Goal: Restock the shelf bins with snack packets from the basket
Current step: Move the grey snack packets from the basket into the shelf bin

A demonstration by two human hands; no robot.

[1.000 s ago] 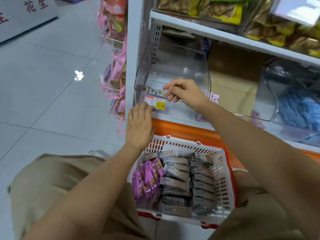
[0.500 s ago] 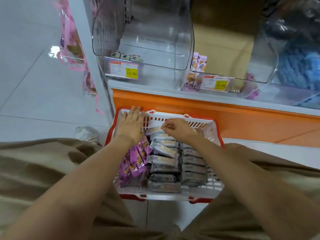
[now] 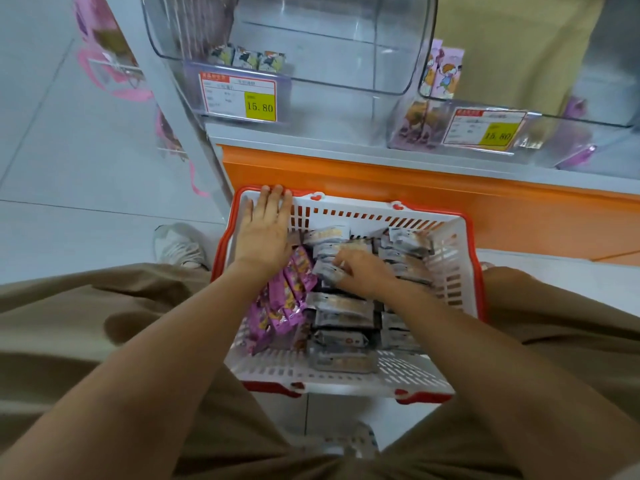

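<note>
Head view looks down into a white basket with a red rim, which stands on the floor between the knees of the person, close against the orange panel below the shelf. The left hand lies flat with straight fingers over the far left corner of the basket, and its fingertips reach the red rim. The right hand is inside the basket, with its fingers curled around a grey snack packet near the middle; I cannot tell if the packet is already lifted.

The other grey packets lie in two rows and fill the middle and right part of the basket. A pile of purple packets lies along its left side, just under the left wrist.

Above, a clear shelf bin holds only three small packets at its front left, behind a price tag that reads 15.80. Beside it on the right, a second bin has a few pale purple packs and its own yellow price label. A light shoe shows left of the basket, and the khaki trousers fill the lower part.
</note>
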